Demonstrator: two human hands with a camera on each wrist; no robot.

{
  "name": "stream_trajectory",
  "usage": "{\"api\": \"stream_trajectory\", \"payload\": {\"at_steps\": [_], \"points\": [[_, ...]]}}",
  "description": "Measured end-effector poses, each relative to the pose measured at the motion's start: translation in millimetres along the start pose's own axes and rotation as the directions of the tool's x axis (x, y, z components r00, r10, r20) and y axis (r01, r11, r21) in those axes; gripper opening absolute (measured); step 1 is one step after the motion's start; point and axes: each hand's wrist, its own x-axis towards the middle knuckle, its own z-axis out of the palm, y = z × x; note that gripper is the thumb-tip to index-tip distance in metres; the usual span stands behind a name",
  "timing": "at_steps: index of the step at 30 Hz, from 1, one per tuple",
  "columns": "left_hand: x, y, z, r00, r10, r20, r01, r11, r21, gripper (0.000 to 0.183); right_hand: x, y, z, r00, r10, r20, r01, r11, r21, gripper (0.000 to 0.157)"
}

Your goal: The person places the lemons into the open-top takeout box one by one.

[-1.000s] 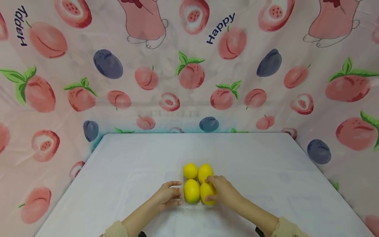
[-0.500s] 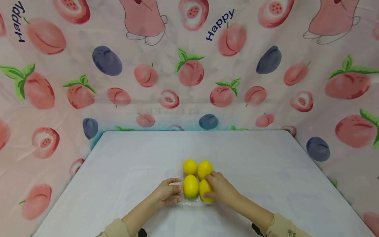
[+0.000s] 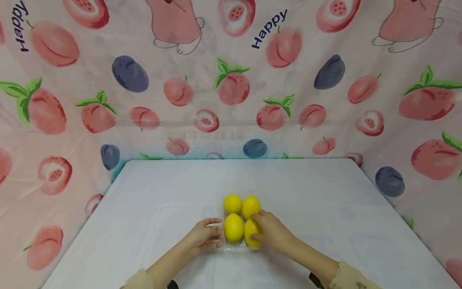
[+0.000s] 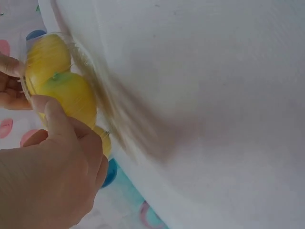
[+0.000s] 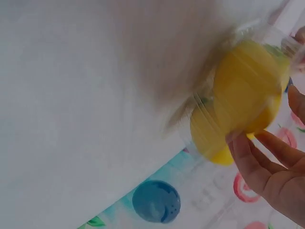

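Observation:
Several yellow lemons sit in two columns in a clear plastic box on the white table. My left hand is at the box's left side, fingers loosely extended with the tips against its wall. In the left wrist view, the fingers overlap the clear wall in front of a lemon. My right hand reaches over the right side, thumb and fingers round the near right lemon and hiding part of it. The right wrist view has the fingertips at that lemon's edge.
The white table reaches back to a patterned cloth with printed peaches, which hangs behind it and along both sides. White table surface surrounds the box.
The whole head view has shifted slightly, with the table appearing a little higher. Both hands and the lemons keep their places relative to each other.

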Motion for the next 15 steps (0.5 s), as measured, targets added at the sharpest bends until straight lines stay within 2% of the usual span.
{"api": "stream_trajectory", "payload": {"at_steps": [4, 9, 12, 15], "points": [[-12.7, 2.7, -8.7, 0.998, -0.009, 0.062, 0.008, 1.000, 0.006, 0.052, -7, 4, -7.6, 0.999, 0.025, -0.026, -0.022, 0.994, 0.111, 0.045], [-23.8, 6.8, -21.7, 0.994, 0.017, 0.108, -0.024, 0.998, 0.060, 0.057, -11, 15, -13.3, 0.997, 0.048, -0.068, -0.037, 0.988, 0.152, 0.035], [-27.3, 9.2, -31.3, 0.993, 0.061, 0.101, -0.070, 0.993, 0.090, 0.057, -13, 26, -18.2, 0.996, 0.030, -0.080, -0.017, 0.987, 0.160, 0.033], [-29.4, 11.9, -41.8, 0.990, 0.126, 0.061, -0.134, 0.980, 0.150, 0.054, -15, 38, -24.9, 0.994, 0.006, -0.113, 0.012, 0.987, 0.160, 0.029]]}}
